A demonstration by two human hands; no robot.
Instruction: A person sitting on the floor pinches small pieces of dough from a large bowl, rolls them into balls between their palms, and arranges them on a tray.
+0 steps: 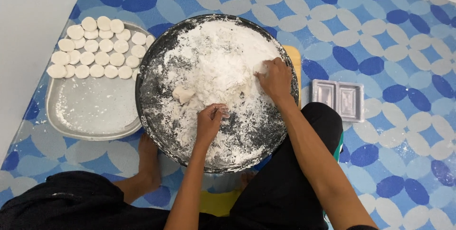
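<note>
Pinched shut, left hand (209, 121), fingertips closed on a small bit of floury dough just below the white mound. Right hand (275, 80) up and to the right of it, fingers curled and pressed into the side of the flour heap (216, 63), grasp on anything there not discernible. Both inside one round dark pan (156, 54), dusted white, with one pale dough lump (183, 94) just left of the pinching hand. Farther left, one rounded metal tray (90, 116) bearing about twenty-three white flat discs (97, 44) in rows along its far end. Right of the pan, one clear plastic mould (338, 99) with two rectangular hollows, on the blue patterned mat (394, 68).
</note>
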